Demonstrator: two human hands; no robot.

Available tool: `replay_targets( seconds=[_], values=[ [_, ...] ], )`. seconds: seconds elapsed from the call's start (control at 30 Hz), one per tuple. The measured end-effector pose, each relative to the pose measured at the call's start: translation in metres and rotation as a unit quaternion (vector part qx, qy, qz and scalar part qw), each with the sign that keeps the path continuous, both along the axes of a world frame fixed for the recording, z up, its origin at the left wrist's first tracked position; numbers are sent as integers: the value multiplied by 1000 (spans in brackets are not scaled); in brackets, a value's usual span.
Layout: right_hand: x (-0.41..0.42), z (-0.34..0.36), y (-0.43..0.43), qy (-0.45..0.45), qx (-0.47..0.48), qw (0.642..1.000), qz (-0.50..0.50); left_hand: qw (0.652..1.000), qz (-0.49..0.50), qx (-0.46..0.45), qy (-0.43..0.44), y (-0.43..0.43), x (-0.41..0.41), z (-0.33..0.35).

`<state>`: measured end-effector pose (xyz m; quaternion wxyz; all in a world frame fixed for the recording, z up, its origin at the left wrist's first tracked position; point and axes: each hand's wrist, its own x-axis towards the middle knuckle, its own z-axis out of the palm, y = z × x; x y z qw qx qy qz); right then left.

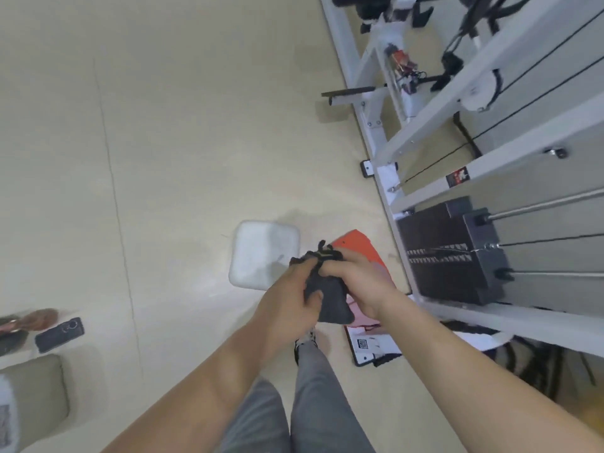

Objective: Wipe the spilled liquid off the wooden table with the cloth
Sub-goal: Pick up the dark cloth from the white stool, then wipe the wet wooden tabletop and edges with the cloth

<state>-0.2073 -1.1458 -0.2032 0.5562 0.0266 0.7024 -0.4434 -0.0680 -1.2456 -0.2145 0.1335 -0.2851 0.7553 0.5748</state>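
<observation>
So the person is standing and looking straight down at a pale floor [196,158], with the dark cloth [330,302] bunched up between both hands in front of the body. It's up in the air, not lying on anything. The left hand [287,299] has its fingers curled round the cloth's left side, with the thumb pressed across the front. The right hand [356,279] grips the top of the bundle, fingers closed tight over it, and a few dark scraps of fabric poke out above the knuckles.

On the floor just past the hands sits a white square pad [258,253], with a flat orange thing [359,246] right beside it, partly hidden by the right hand. A white metal frame [425,132] with cables runs along the floor's right side, with a black weight stack [447,253] inside it. Way over near the left edge there's a dark phone [58,335]. Grey trousers [320,403] and one shoe [302,341] show below the arms.
</observation>
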Motion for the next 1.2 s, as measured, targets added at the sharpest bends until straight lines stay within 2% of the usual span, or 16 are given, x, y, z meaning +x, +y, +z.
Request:
replay_targets(
  seconds=[0.17, 0.4, 0.53, 0.6, 0.7, 0.87, 1.03, 1.1, 1.2],
  values=[
    [8, 102, 52, 29, -39, 992, -117, 996, -31, 28, 81, 32, -9, 82],
    [61, 178, 148, 121, -33, 967, -222, 968, -200, 92, 120, 72, -17, 157],
    [96, 213, 214, 147, -40, 955, -255, 932, -318, -27, 171, 121, -25, 169],
    [115, 227, 249, 164, -31, 945, -281, 908, -373, -26, 188, 157, -28, 180],
    [147, 245, 306, 180, -10, 904, -388, 868, -451, -19, 205, 222, -30, 204],
    [212, 256, 413, 153, 17, 789, -595, 836, -517, 24, 180, 348, -19, 232],
    [276, 256, 525, 121, -46, 677, -724, 757, -619, 62, 199, 485, 13, 245],
    [295, 256, 570, 122, -70, 659, -739, 739, -641, 79, 190, 535, 25, 247],
    [316, 255, 628, 123, -74, 664, -733, 715, -664, 68, 209, 604, 37, 248]
  ],
)
